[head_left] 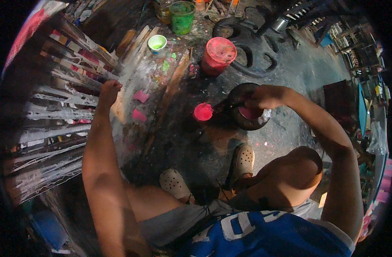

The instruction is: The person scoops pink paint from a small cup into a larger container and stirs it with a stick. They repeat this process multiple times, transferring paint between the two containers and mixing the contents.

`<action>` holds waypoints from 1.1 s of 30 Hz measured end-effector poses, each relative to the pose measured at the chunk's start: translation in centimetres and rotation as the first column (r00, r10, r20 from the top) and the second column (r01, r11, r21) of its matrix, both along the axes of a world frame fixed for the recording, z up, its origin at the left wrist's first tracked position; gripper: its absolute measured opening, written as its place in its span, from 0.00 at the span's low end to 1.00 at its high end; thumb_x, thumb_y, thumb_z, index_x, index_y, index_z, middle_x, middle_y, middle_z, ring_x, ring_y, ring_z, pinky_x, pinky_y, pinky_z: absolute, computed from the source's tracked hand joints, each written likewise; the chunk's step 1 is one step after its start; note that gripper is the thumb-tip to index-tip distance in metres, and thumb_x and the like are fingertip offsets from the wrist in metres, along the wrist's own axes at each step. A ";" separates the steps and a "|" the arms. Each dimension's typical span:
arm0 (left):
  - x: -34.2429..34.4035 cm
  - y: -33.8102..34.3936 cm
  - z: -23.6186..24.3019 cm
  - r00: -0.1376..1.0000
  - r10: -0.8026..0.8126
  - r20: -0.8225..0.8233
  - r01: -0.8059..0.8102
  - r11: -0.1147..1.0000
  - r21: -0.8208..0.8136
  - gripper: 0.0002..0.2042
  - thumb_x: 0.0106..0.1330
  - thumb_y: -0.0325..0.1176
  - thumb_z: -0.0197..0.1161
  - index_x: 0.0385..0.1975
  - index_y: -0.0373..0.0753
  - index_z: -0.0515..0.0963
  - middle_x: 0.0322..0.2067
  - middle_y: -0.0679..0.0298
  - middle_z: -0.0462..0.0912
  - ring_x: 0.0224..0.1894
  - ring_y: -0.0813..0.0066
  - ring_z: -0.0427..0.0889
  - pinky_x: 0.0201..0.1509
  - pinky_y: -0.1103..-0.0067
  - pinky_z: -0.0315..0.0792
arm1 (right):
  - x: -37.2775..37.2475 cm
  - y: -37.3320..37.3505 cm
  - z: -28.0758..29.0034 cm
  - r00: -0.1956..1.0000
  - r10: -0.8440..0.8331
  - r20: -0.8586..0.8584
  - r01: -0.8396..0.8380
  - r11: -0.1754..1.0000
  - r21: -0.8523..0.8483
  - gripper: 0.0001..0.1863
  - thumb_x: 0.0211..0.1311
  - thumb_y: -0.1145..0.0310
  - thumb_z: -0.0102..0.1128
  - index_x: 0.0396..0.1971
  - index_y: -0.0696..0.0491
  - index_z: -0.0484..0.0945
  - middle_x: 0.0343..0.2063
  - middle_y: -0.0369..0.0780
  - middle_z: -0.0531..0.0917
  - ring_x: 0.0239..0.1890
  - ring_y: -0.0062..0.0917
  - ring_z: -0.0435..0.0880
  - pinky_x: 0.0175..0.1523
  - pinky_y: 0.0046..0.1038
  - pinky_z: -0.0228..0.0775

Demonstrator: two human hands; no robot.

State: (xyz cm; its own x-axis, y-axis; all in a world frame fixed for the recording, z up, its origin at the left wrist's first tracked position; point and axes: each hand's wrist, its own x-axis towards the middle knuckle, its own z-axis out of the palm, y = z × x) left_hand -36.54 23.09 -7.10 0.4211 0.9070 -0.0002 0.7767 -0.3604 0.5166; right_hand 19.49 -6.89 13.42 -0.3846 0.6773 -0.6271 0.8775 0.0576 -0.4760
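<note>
My left hand (110,89) has curled fingers at the ends of paint-streaked wooden slats (71,112) on the left; what it may hold is hidden. My right hand (265,97) is over a dark round vessel (243,122) with pink inside and something whitish at its right edge. Its fingers are bent down at the opening, around something I cannot make out. Just left of that vessel stands a small cup of bright pink paint (203,112). Behind it is a pink-red bucket (218,60), smeared on top. Two pink flat scraps (140,96) lie between my left hand and the cup.
A pale green cup (157,43) and a green bucket (182,19) stand farther back. Black tire-like rings (264,64) lie behind the red bucket. Long boards (174,81) lie along the stained floor (281,128). Cluttered racks (365,94) line the right. My sandalled feet are below the cup.
</note>
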 end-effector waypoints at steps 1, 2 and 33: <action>0.5 0.0 0.5 0.999 -0.022 0.028 0.022 1.000 0.021 0.10 0.73 0.34 0.76 0.36 0.34 0.88 0.34 0.49 0.91 0.41 0.54 0.92 0.48 0.61 0.83 | 0.2 0.0 0.4 1.000 -0.011 0.011 0.012 1.000 -0.014 0.34 0.87 0.40 0.46 0.56 0.58 0.87 0.48 0.57 0.91 0.51 0.51 0.91 0.59 0.50 0.79; 1.0 -0.2 1.1 1.000 -0.014 0.021 0.013 1.000 0.011 0.11 0.74 0.36 0.75 0.34 0.34 0.87 0.33 0.49 0.90 0.41 0.52 0.92 0.48 0.60 0.83 | 0.6 0.2 0.7 0.989 -0.010 0.146 0.025 0.995 -0.100 0.35 0.88 0.40 0.44 0.64 0.57 0.83 0.53 0.58 0.90 0.55 0.53 0.90 0.62 0.50 0.79; 28.8 -31.4 -9.5 0.911 0.158 0.381 -0.157 0.987 -0.034 0.51 0.50 0.44 0.94 0.73 0.34 0.72 0.65 0.45 0.81 0.69 0.46 0.80 0.77 0.56 0.73 | 8.7 5.9 -10.6 0.961 -0.222 0.162 0.045 0.709 0.704 0.40 0.76 0.30 0.60 0.60 0.55 0.87 0.52 0.53 0.90 0.59 0.52 0.88 0.68 0.53 0.76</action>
State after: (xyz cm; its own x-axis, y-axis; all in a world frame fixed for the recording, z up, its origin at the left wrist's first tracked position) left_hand -7.74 -8.34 -16.60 0.2416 0.9617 0.1296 0.5674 -0.2483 0.7851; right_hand 28.21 -1.04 2.77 -0.1689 0.9854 -0.0194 0.9754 0.1643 -0.1467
